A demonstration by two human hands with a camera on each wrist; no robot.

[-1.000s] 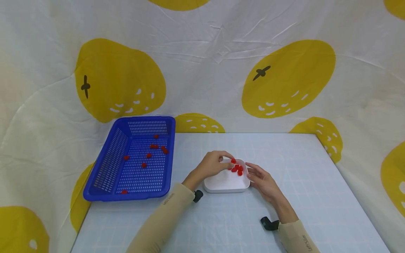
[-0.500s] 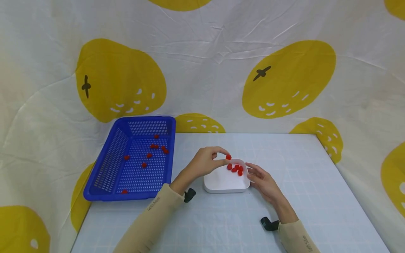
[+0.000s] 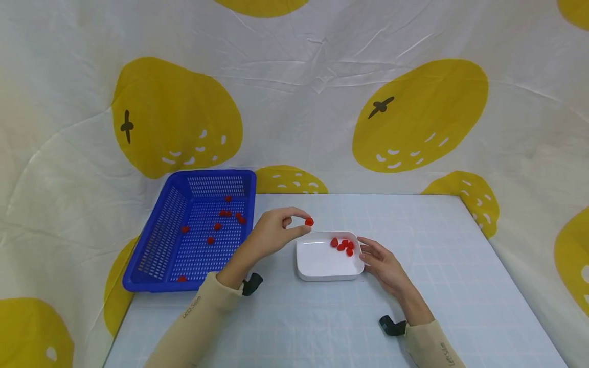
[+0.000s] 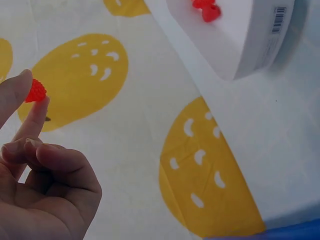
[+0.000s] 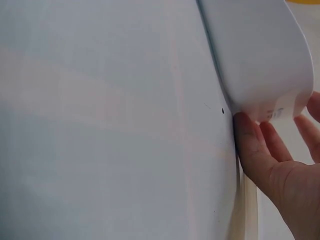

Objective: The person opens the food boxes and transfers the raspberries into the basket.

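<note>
Between thumb and index finger, my left hand (image 3: 273,231) pinches a red raspberry (image 3: 309,222), its bumpy surface plain in the left wrist view (image 4: 37,91). This hand is in the air between the blue basket and the white tray (image 3: 322,266), its other fingers curled in. Several more raspberries (image 3: 341,247) lie in the tray's back right corner. My right hand (image 3: 384,267) rests its fingertips against the tray's right side, fingers loosely extended. In the right wrist view the fingers touch the outer wall of the tray (image 5: 265,55) low down.
A blue perforated basket (image 3: 252,204) stands at the left of the table, with several raspberries (image 3: 218,226) scattered over its bottom. The table (image 3: 414,230) has a pale checked cover. Behind it hangs a white cloth (image 3: 294,128) printed with yellow fruit.
My left hand has lifted a raspberry out of the white tray and moved left with it, toward the blue basket. The right hand and the tray have stayed in place.
</note>
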